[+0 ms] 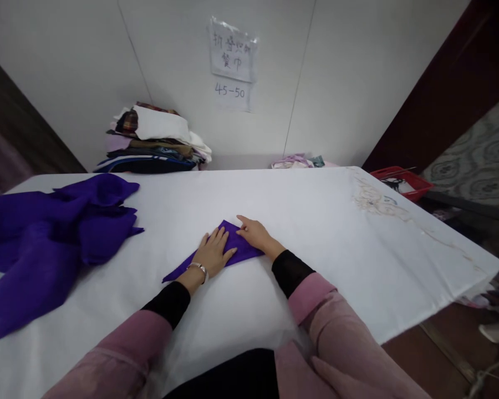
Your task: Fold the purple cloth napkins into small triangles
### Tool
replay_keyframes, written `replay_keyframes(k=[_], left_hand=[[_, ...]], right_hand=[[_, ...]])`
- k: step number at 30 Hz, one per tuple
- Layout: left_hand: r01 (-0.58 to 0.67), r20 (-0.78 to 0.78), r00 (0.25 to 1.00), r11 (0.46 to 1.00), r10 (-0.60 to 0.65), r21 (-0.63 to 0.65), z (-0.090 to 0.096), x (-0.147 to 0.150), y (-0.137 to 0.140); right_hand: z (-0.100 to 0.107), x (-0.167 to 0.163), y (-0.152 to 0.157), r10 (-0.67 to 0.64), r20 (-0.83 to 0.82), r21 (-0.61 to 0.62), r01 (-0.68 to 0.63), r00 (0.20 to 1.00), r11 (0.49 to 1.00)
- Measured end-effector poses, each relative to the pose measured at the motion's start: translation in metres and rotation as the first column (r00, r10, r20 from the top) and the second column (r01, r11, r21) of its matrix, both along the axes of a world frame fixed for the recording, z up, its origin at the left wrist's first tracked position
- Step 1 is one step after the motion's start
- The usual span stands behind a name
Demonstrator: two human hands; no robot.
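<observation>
A purple cloth napkin [245, 250], folded into a narrow pointed shape, lies on the white-covered table in front of me. My left hand [213, 252] rests flat on its middle, palm down and fingers spread, with a silver bracelet or watch at the wrist. At the napkin's upper right edge is my right hand [255, 233]. Its thumb lies on the cloth, its index finger points out past the edge, and the other fingers are curled and partly hidden, seeming to pinch the edge. To the left spreads a loose heap of purple cloths [54, 233].
The white tablecloth [316, 221] has embroidery [376, 202] near its right edge. Behind the table stand a stack of folded clothes [153, 138] and a small cloth pile [293, 161]. A red basket [416, 185] sits beyond the right edge. Handwritten signs [233, 52] hang on the wall.
</observation>
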State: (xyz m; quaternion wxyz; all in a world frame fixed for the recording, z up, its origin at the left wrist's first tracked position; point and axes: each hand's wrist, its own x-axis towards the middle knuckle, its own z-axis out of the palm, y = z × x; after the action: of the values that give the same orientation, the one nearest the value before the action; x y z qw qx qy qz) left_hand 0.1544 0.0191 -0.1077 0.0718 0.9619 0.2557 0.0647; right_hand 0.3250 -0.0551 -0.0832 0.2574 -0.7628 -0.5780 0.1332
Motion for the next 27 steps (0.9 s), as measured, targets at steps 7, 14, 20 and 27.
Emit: replay_keyframes(k=[7,14,20,27], left_hand=[[-0.003,0.055,0.998,1.0,0.005,-0.027,-0.001,0.001,-0.001],[-0.014,0.027,1.0,0.999,0.015,-0.034,-0.001,0.001,0.001],[-0.057,-0.008,0.998,0.994,0.057,-0.094,0.005,0.003,0.002],[-0.072,-0.021,0.997,0.996,0.071,-0.059,0.004,0.003,0.001]], right_hand=[[0.002,0.048,-0.081,-0.004,-0.508,-0.042,-0.02,0.861,0.999],[0.001,0.043,-0.117,-0.064,-0.524,-0.007,0.07,0.849,0.997],[-0.001,0.041,-0.114,-0.1,-0.374,-0.031,0.095,0.922,0.995],[-0.003,0.042,-0.116,-0.108,-0.294,-0.031,0.104,0.95,0.994]])
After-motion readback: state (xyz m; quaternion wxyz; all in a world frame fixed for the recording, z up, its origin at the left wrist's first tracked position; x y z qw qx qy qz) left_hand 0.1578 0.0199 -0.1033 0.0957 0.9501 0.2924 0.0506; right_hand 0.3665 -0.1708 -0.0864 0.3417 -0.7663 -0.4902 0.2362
